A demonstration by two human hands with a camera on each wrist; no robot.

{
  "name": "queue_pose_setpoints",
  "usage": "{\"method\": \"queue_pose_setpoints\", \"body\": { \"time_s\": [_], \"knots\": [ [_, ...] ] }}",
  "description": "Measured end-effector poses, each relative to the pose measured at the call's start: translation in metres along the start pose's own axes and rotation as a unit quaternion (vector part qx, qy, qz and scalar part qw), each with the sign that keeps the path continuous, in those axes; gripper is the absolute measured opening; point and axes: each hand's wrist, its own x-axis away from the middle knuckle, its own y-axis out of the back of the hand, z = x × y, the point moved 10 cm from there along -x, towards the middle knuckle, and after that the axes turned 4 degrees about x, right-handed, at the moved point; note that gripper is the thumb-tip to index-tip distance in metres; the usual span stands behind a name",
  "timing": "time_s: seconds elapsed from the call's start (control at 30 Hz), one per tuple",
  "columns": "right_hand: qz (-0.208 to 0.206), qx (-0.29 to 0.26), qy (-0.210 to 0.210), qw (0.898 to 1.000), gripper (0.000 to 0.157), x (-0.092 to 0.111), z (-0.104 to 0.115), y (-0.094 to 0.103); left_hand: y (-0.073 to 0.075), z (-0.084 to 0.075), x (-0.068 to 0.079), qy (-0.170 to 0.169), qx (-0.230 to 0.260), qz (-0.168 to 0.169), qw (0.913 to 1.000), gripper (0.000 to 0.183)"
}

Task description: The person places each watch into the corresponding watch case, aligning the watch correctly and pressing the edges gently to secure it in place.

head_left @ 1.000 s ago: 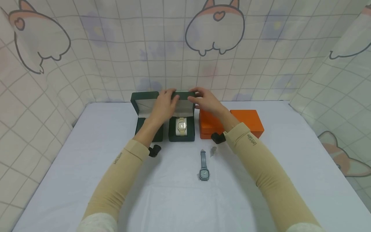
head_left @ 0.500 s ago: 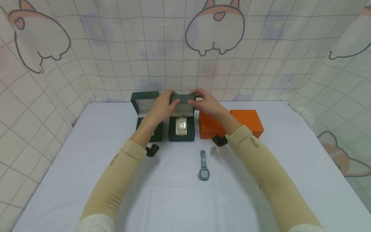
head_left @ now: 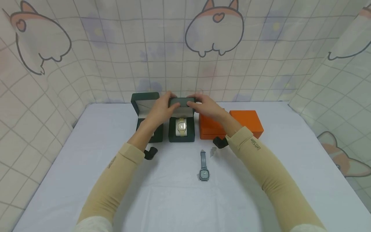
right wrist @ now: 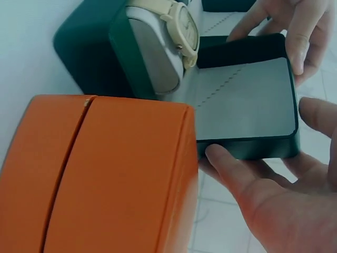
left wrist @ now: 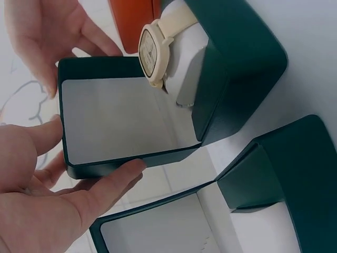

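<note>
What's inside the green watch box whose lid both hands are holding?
A cream wristwatch, wrapped around a white cushion. Anything beneath the cushion is covered and cannot be seen.

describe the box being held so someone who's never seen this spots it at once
Look to the back of the white table. There, pick the dark green box between another open green box on the left and an orange box on the right. Unlike them, it has its raised lid held by the left hand and right hand.
</note>
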Motion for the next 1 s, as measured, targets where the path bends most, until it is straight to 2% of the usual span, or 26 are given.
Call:
{"method": "queue_pose_setpoints", "body": {
  "time_s": [0.33,0.57,0.87,1.0],
  "knots": [
    [-0.003,0.056,0.01,0.998,0.047,0.009,0.003,-0.001,-0.003,0.004,0.005,0.007,0.009,0.011,0.9999,0.043],
    [0.005,0.06,0.011,0.998,0.049,0.012,0.001,-0.005,-0.005,0.008,0.009,0.015,0.002,0.022,0.9997,0.046],
    [0.019,0.069,0.016,0.997,0.053,0.015,0.003,-0.009,-0.007,0.006,0.013,-0.005,-0.017,0.033,0.9993,0.052],
    [0.017,0.078,0.018,0.997,0.053,0.015,0.001,-0.008,-0.008,0.007,0.015,0.0,-0.017,0.038,0.9991,0.05]
  ]
}}
